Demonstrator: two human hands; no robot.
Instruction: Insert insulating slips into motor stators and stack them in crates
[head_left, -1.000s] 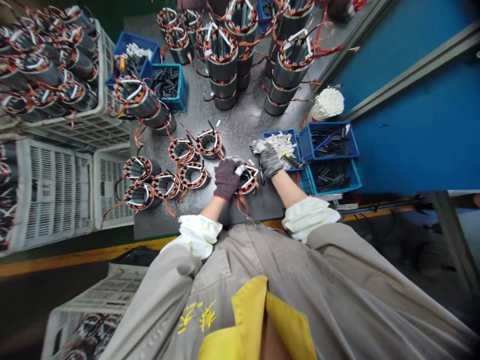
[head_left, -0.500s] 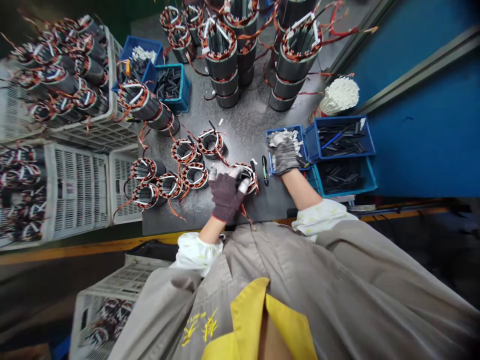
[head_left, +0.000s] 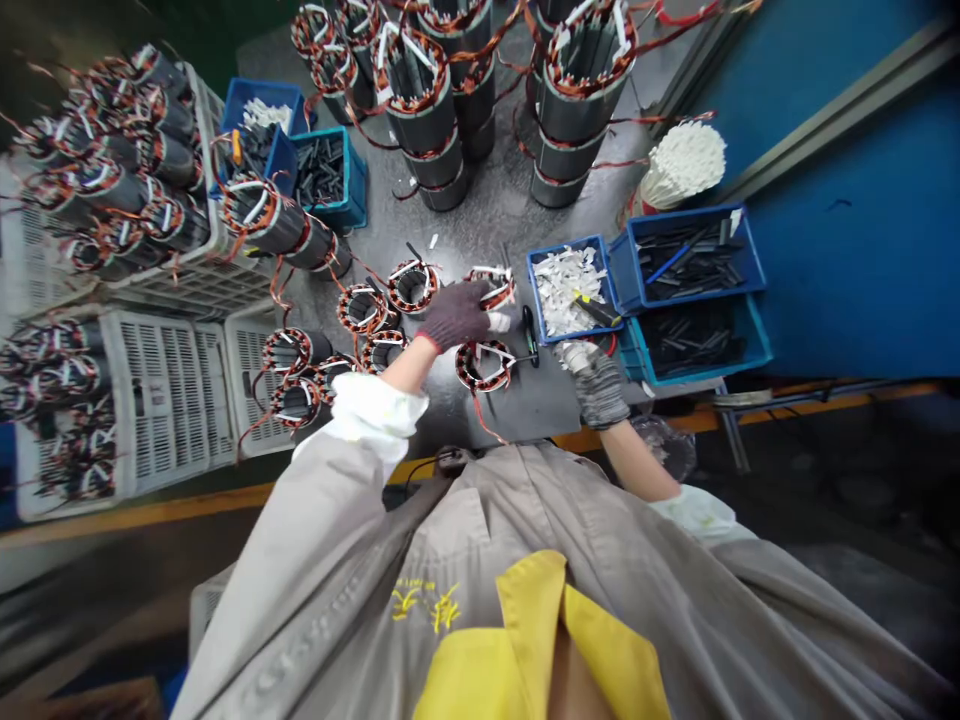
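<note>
My left hand, in a dark maroon glove with pale fingertips, is closed around the near-left side of a motor stator with copper windings and white strips. Just nearer to me stands another stator, its reddish lead wires trailing toward the table edge. My right hand, in a grey glove, has its fingers drawn together at the front of a blue bin of white slips. Whatever its fingertips pinch is too small to make out. A dark pen-like tool lies between the hands.
Several stators stand left of my left hand. Stacked stators rise at the back. Blue bins of dark strips sit at right, beside a bundle of white sticks. White crates line the left.
My left hand has moved farther from me with a stator, and another stator shows nearer to me. My right hand has left the white slips and come back toward the table's front edge.
</note>
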